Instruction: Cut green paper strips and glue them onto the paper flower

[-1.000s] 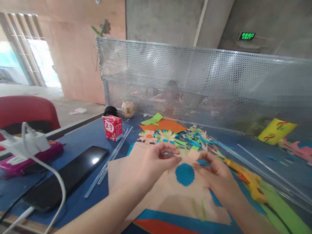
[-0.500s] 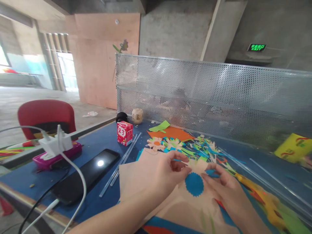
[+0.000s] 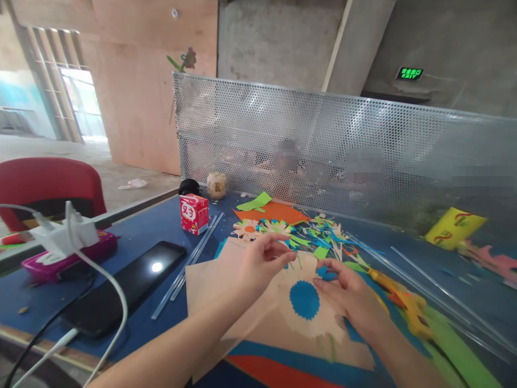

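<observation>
A cream paper flower with green-striped petals and a scalloped blue paper centre (image 3: 304, 299) lies over tan paper sheets (image 3: 218, 280) on the table. My left hand (image 3: 262, 264) comes in from the left, its thumb and fingers curled together at the flower's upper petal; the exact contact is partly hidden. On the other side, my right hand (image 3: 351, 296) pinches a petal edge between thumb and fingers. Just beyond are two finished-looking paper flowers, one with an orange centre (image 3: 250, 229), the other green and white (image 3: 275, 227).
A yellow glue gun (image 3: 404, 302) lies right of my right hand, near clear glue sticks (image 3: 420, 269). Paper scraps (image 3: 335, 237) are heaped behind. Leftward are a red box (image 3: 194, 214), a phone (image 3: 129, 285) and a power strip with cables (image 3: 68, 242). A perforated metal screen (image 3: 242, 118) stands behind.
The view has shifted right, so everything appears further left. My left fingertips have drawn slightly apart from the right ones, and more of the flower's petals shows.
</observation>
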The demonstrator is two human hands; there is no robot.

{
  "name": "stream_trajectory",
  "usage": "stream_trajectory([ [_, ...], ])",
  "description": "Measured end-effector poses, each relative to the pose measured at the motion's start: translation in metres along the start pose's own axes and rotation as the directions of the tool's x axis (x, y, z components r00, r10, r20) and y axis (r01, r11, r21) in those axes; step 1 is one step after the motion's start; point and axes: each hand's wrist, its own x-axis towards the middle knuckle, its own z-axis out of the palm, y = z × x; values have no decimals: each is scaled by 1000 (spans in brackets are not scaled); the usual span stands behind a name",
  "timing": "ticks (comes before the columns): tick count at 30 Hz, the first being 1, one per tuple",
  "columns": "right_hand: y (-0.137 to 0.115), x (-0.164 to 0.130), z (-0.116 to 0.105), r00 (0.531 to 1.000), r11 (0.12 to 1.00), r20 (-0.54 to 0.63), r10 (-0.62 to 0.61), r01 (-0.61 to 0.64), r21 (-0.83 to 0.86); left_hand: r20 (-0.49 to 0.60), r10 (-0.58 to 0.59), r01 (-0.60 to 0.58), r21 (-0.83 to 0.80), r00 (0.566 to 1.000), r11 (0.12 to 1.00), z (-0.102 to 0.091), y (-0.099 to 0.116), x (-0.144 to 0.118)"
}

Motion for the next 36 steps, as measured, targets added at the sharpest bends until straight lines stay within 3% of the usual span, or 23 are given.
stream_trajectory([
  [8, 3, 5, -2, 997, 1000, 72, -10, 9, 23, -32, -17, 18, 44, 999, 999, 0, 0, 1],
  [23, -16, -3, 0, 994, 1000, 104, -18, 20, -20, -17, -23, 24, 91, 1000, 996, -3, 2, 3],
  [27, -8, 3, -3, 994, 1000, 104, 22, -22, 3, -157, 48, -27, 133, 987, 991, -19, 7, 13],
  [32, 0, 11, -9, 999, 999, 40, 37, -37, 13, -415, 130, -61, 174, 900, 983, -51, 7, 33],
  [34, -1, 12, -9, 1000, 1000, 21, 22, -22, 13, -440, 134, -55, 189, 888, 980, -59, 3, 38],
  [36, -2, 13, -9, 1000, 1000, 1, 4, -4, 14, -414, 123, -35, 214, 902, 976, -61, -2, 39],
])
